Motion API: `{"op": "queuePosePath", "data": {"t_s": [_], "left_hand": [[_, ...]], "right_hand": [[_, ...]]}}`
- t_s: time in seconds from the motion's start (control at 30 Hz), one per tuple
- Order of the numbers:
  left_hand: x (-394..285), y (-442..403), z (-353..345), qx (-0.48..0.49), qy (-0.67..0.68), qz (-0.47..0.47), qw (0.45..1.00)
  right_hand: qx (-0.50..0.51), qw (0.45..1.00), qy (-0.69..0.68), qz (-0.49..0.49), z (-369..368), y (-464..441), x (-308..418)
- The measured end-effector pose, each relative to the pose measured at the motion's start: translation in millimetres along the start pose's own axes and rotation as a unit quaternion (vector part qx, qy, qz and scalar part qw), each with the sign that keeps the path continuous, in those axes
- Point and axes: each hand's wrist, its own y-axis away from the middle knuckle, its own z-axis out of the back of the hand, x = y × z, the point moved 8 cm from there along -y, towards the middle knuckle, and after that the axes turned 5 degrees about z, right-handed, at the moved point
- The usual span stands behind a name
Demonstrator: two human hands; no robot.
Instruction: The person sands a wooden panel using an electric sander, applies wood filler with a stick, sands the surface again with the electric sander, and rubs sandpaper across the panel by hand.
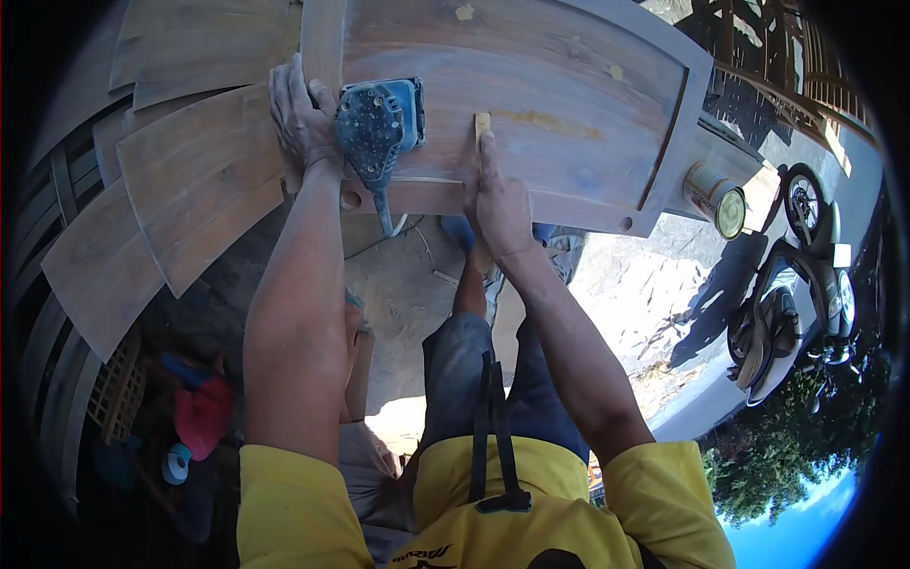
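A wooden door panel (531,57) with a raised frame lies before me, streaked with pale dust and yellowish patches. My left hand (305,119) rests with fingers stretched out along the panel's left end, beside a dusty blue power sander (379,128). The sander sits on the panel with its cord hanging over the near edge. My right hand (498,204) is closed on a small flat yellowish strip (482,123), index finger extended along it. The strip touches the panel face; its exact kind is unclear.
Several thin wooden boards (199,180) are stacked at left. A tin can (716,199) stands by the panel's right end. A motorbike (796,294) is parked at right. A person in a red top (202,417) is at lower left.
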Motion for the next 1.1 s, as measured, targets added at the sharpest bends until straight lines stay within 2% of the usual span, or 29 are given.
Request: {"op": "queuePosePath", "data": {"t_s": [0.27, 0.33, 0.43, 0.57, 0.63, 0.77, 0.83, 0.97, 1.07, 1.1], "left_hand": [[0.6, 1.0, -0.3, 0.01, -0.009, -0.003, 1.0], [1.6, 2.8, 1.7, 0.011, -0.008, 0.0, 1.0], [-1.3, -0.9, 1.5, 0.014, -0.001, 0.002, 1.0], [-2.9, 0.1, 0.9, 0.024, 0.009, 0.006, 1.0], [-3.3, -0.6, 0.8, 0.025, 0.008, 0.004, 1.0], [-1.8, 0.4, 0.0, 0.024, 0.009, -0.006, 1.0], [-3.7, 2.2, 2.0, 0.03, 0.01, -0.006, 0.999], [-6.7, 0.4, 3.0, 0.031, 0.004, 0.0, 1.0], [-11.7, 0.2, 6.3, 0.032, 0.015, -0.004, 0.999], [-11.4, -0.4, 4.4, 0.029, 0.018, -0.007, 0.999]], "right_hand": [[0.003, 1.0, 0.006, 0.011, -10.4, -4.2, 6.5], [0.052, 0.999, -0.001, 0.003, -11.5, 2.6, 5.8], [0.011, 1.0, 0.0, 0.008, 1.3, -3.5, 6.1], [0.005, 1.0, 0.013, -0.005, 10.3, -5.4, -6.4], [0.086, 0.996, 0.024, 0.0, 11.1, 1.8, -2.9], [0.047, 0.998, 0.004, -0.035, 30.7, -4.8, -10.3], [0.034, 0.999, 0.023, 0.006, 28.4, -6.7, -12.5], [0.039, 0.999, -0.007, -0.005, 43.2, -0.5, -24.8], [-0.017, 1.0, 0.014, 0.006, 56.0, -2.3, -43.2], [0.012, 0.999, 0.032, 0.004, 55.8, -2.4, -46.6]]}}
